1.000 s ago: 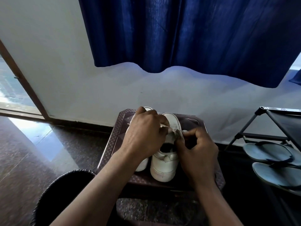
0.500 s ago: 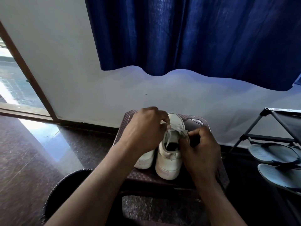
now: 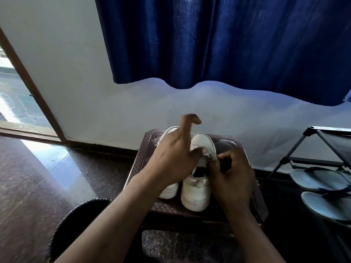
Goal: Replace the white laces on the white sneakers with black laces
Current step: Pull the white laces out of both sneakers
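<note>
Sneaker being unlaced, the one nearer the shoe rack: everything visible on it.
The white sneaker is a low-top with a smooth, leather-like upper. It stands upright on the brown stool, heel toward the camera, toe toward the wall, beside the second sneaker. Its dark opening shows. A loose white lace is threaded near the tongue, and the right hand pinches it. The left hand is blurred above the sneaker; contact is unclear.
</note>
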